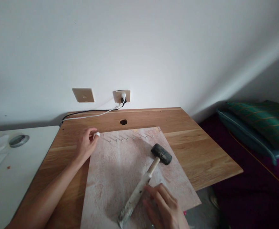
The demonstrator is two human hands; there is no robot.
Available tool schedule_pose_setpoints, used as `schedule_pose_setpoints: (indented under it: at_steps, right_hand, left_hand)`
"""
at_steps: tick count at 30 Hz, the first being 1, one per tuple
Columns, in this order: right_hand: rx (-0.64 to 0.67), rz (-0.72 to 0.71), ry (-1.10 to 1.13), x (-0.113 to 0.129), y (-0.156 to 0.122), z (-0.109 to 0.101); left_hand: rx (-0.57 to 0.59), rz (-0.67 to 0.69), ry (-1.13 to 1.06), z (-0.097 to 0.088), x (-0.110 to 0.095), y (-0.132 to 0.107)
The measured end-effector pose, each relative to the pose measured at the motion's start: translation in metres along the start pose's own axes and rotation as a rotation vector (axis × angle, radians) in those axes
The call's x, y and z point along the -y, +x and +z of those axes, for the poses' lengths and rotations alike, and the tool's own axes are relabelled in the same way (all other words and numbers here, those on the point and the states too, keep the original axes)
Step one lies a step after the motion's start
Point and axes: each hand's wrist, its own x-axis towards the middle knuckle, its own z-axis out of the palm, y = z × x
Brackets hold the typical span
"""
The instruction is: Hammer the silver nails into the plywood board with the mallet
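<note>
At the far left corner of the pale, whitish board [110, 178] is my left hand [87, 141], its thumb and forefinger closed together. Something white, possibly a wrapping, covers a fingertip there; anything pinched inside is too small to make out. A row of several thin nails [127, 139] stands along the board's far edge, to the right of this hand. A rubber mallet [134, 194] with a black head and worn, pale handle lies slantwise over the board, head pointing away from me. My right hand [164, 206] is beside the handle, fingers loosely bent and apart, forefinger at the handle's edge.
Under the board is a wooden desk [201, 156] with a round cable hole [123, 122]. Cables [91, 115] run along its back to a wall socket [123, 96]. A white surface [17, 171] adjoins at left. Cushions [261, 127] lie on purple fabric [239, 187] at right.
</note>
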Motion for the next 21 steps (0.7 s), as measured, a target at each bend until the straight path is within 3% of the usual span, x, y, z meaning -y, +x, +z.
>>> schedule_pose_setpoints:
  at_steps: [6,10,16,21]
  right_hand:
    - [-0.058,-0.355,-0.426,-0.031,-0.026,-0.013]
    - [-0.068,-0.471,-0.593,-0.044,-0.029,-0.012]
    - [-0.042,-0.423,-0.650,-0.063,-0.041,-0.032]
    - [0.019,-0.248,-0.653,-0.109,-0.064,-0.068]
  left_hand:
    - [0.051,-0.102,-0.060,-0.007,0.002,0.001]
    - [0.041,-0.150,-0.069,-0.012,0.001,0.003]
    - [0.072,-0.111,0.066,0.003,-0.025,0.004]
    - [0.221,0.051,0.104,0.053,-0.067,0.004]
